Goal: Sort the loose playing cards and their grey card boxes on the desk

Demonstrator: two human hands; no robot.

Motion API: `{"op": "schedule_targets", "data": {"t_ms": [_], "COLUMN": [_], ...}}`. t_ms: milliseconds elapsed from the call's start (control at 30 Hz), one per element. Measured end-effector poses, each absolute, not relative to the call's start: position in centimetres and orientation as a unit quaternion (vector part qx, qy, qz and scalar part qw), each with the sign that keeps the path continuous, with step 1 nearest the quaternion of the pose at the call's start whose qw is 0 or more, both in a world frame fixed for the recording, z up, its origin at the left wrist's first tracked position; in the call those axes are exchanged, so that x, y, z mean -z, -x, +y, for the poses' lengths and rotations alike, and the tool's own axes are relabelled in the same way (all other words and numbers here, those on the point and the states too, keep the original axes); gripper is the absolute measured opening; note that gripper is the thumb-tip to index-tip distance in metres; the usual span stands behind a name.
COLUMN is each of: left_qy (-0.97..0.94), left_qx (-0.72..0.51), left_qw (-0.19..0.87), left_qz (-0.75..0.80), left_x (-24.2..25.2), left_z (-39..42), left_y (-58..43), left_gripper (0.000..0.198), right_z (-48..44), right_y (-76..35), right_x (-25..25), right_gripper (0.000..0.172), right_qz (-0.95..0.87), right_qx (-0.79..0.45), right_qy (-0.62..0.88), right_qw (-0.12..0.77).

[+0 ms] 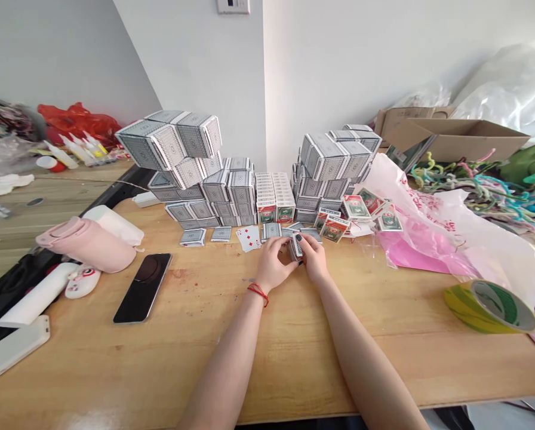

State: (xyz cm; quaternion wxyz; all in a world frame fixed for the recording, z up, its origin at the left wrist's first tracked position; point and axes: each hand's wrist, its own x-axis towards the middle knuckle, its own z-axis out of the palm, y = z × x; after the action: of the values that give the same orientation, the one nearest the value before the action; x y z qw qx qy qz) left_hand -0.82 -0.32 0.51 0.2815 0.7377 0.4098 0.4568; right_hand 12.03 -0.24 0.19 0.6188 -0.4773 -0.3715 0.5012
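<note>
Between my two hands is a small deck of playing cards (296, 246), held upright just above the table. My left hand (273, 264) grips its left side, with a red string bracelet on the wrist. My right hand (313, 257), dark polish on its nails, closes on the deck's right side. Just behind lie a few face-down cards (271, 231) and some face-up diamond cards (249, 238). Tall stacks of grey-patterned card blocks rise on the left (196, 179) and the right (330, 158). Between them stand rows of boxed card packs (274, 197).
Loose card boxes (356, 207) lie at right beside a plastic bag (429, 221). A roll of yellow-green tape (458, 304) sits near the right edge. At left are a black phone (143, 286), a pink tumbler (88, 245) and a mouse (83, 282). An open carton (464, 137) stands behind.
</note>
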Motion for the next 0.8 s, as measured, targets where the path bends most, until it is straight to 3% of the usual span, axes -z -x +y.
{"op": "schedule_targets", "data": {"t_ms": [800], "left_qy": [-0.757], "left_qx": [-0.456], "left_qw": [0.23], "left_qz": [0.408], "left_x": [0.15], "left_z": [0.05], "left_y": [1.04], "left_gripper": [0.056], "right_z": [-0.37], "right_y": [-11.64], "right_x": [-0.37], "right_gripper": [0.039], "right_qz": [-0.43], "right_qx": [-0.411], "right_qy": [0.548], "right_qw": [0.588]}}
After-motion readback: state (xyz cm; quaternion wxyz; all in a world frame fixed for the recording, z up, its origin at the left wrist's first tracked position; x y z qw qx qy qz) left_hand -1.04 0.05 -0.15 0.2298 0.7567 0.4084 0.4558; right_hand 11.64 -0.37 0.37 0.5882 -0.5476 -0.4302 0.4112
